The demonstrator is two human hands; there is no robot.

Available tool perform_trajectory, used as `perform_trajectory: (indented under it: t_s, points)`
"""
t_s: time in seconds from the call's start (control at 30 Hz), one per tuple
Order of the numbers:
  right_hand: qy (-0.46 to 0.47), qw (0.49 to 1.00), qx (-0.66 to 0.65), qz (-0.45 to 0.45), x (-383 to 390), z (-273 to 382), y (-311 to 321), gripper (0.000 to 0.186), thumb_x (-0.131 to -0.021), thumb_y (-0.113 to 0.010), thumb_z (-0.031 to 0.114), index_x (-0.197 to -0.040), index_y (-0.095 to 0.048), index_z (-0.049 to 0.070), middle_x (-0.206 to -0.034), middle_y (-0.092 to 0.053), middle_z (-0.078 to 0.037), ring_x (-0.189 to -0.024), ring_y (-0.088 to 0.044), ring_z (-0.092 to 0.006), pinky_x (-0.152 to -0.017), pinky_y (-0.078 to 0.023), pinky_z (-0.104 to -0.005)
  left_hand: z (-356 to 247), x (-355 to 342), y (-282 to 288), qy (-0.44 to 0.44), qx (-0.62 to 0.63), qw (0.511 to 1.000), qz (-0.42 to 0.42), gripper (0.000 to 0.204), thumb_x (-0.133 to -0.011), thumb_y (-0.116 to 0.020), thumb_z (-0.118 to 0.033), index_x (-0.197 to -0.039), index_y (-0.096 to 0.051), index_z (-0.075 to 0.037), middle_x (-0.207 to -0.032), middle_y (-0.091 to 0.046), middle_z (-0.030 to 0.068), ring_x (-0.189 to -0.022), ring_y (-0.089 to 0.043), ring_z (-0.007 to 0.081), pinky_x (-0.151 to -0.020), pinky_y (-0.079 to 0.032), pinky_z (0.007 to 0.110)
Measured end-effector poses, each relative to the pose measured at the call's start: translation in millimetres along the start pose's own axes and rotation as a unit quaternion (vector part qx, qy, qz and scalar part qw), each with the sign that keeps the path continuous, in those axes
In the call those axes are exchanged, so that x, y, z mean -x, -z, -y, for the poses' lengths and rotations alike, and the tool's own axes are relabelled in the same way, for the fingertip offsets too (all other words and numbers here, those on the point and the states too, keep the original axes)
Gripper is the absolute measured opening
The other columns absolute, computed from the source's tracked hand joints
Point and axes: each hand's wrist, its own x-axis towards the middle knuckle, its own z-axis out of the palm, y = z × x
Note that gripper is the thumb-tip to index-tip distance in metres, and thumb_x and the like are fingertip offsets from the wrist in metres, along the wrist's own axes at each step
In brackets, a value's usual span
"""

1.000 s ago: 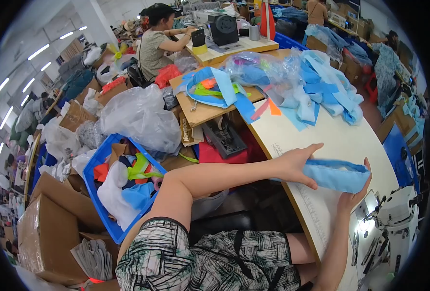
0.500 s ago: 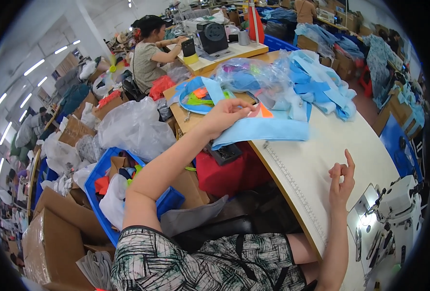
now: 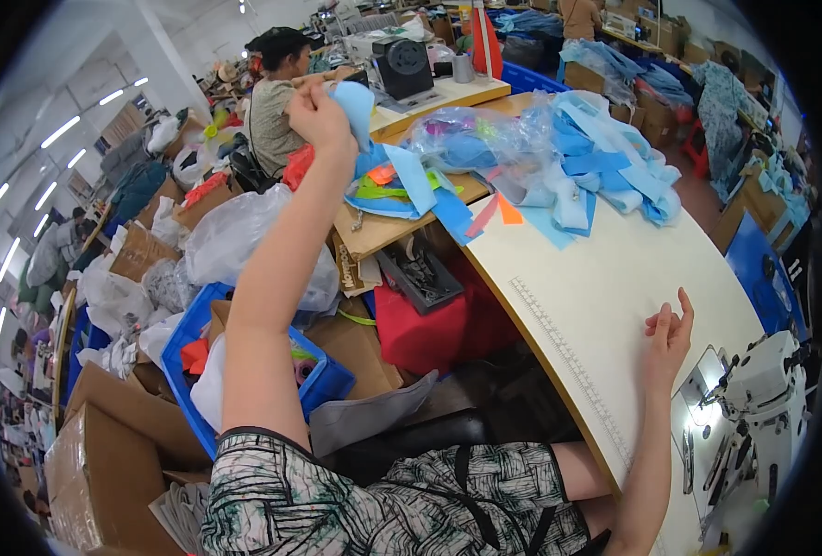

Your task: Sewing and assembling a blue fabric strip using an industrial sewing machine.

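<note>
My left hand (image 3: 322, 119) is raised at the far left of the table, its fingers pinched on a light blue fabric strip (image 3: 355, 109); most of the strip is hidden behind the hand. Over the right part of the white table (image 3: 577, 306) is my right hand (image 3: 667, 341), holding nothing, with the index finger stretched up and the others loosely curled. Blue fabric pieces (image 3: 605, 167) lie heaped on the far side of the table. Beside them are an orange scrap (image 3: 509, 211) and a pink scrap (image 3: 483, 219).
A white sewing machine (image 3: 753, 398) with a lit lamp stands at the right. A ruler strip (image 3: 564, 357) runs along the table's near edge. Below left are a blue bin (image 3: 184, 371), a dark tray (image 3: 425, 278) and cardboard boxes (image 3: 87, 463). Another person (image 3: 276, 102) sits at a machine beyond.
My left hand has lifted the light blue strip off the table and carried it up and to the left. My right hand has shifted slightly right.
</note>
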Motion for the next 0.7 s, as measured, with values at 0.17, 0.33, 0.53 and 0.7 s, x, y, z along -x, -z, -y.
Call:
perform_trajectory:
  t_s: [0.17,0.33,0.53,0.7]
  points:
    - [0.017,0.999,-0.035,0.015,-3.5,-6.3,-12.2,0.047,-0.112,-0.056,0.032,-0.154,-0.051,0.012,-0.078,-0.061,0.001,-0.074,-0.055,-0.0066,-0.073,-0.047,-0.0243,117.7,21.5,73.9,0.285,-0.124,0.948,0.064,0.017,-0.098,-0.058,-0.005,-0.111,-0.065,0.000,-0.108,-0.070,0.0126,-0.100,-0.067,0.0268,-0.086,-0.055,0.041]
    - [-0.026,0.999,-0.025,-0.025,-4.8,-11.6,11.4,0.045,-0.112,-0.055,0.028,-0.152,-0.051,0.009,-0.078,-0.062,-0.001,-0.073,-0.056,-0.0082,-0.073,-0.048,-0.0240,71.9,136.2,9.5,0.252,-0.436,0.864,-0.014,0.035,-0.096,-0.058,-0.004,-0.131,-0.059,-0.005,-0.139,-0.060,0.0174,-0.132,-0.056,0.0385,-0.112,-0.042,0.052]
    - [-0.001,0.994,-0.104,-0.024,-11.7,-18.1,-4.4,0.032,-0.111,-0.059,0.033,-0.103,-0.063,0.002,-0.071,-0.060,-0.001,-0.065,-0.055,-0.0075,-0.060,-0.045,-0.0248,17.8,192.2,-52.5,-0.045,-0.096,0.952,0.286,0.021,-0.093,-0.074,-0.012,-0.112,-0.069,-0.005,-0.105,-0.069,0.0103,-0.085,-0.061,0.0207,-0.078,-0.050,0.033]
    - [-0.042,0.999,-0.016,-0.010,-6.9,-9.0,6.0,0.051,-0.111,-0.058,0.040,-0.075,-0.060,0.004,-0.055,-0.049,0.001,-0.052,-0.046,-0.0072,-0.051,-0.035,-0.0266,21.3,294.0,-100.7,-0.079,-0.182,0.817,0.541,0.045,-0.083,-0.087,-0.029,-0.117,-0.070,-0.005,-0.106,-0.069,0.0088,-0.097,-0.066,0.0268,-0.089,-0.053,0.041]
